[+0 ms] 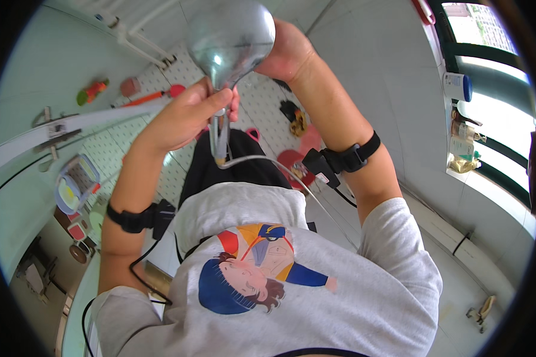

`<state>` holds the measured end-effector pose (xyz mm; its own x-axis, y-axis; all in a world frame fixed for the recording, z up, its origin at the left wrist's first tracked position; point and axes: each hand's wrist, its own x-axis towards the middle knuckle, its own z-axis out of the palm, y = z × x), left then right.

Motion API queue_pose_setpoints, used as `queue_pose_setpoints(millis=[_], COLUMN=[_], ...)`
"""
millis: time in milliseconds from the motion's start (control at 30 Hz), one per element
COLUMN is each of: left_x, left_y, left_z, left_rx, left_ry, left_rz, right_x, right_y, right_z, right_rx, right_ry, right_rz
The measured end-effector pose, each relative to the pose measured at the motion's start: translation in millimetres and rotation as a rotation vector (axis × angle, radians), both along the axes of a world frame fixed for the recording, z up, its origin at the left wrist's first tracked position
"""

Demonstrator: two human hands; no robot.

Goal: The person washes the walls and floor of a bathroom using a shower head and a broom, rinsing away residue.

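A chrome handheld shower head [232, 40] is raised at the top of the view, its smooth rounded back towards me. Around its handle is my left hand [205, 105], with the thumb lying across the metal. A thin pale hose [268, 157] runs from the handle's lower end down to the right. My right hand [288, 51] is behind the right edge of the head, palm side partly visible and wet-looking; its fingers are hidden, so a grip cannot be made out. The spray face is out of sight.
White pipes [138, 42] and a glass panel's rail [116, 114] are at left. Slippers [297, 165] and gloves [295, 118] lie on the patterned floor. Bottles [464, 147] line the window sill at right. A blue-grey plastic basket [73, 183] stands at left.
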<state>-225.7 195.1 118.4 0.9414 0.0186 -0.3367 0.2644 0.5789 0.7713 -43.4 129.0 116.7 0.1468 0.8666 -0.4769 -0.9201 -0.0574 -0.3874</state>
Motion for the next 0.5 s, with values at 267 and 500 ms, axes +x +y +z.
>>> queue_pose_setpoints(millis=[267,500], left_x=[-13.2,-6.3], left_y=[-19.3,-21.6], left_z=[-7.6,-7.5], left_rx=[0.059,0.028], left_ry=[-0.003,-0.020], left_rz=[-0.091,-0.097], right_x=[3.1,4.2], right_y=[-25.3,-28.8], right_z=[-33.6,-35.7], right_rx=[0.207,0.258], right_ry=[0.326,0.382], right_rz=[0.093,0.072])
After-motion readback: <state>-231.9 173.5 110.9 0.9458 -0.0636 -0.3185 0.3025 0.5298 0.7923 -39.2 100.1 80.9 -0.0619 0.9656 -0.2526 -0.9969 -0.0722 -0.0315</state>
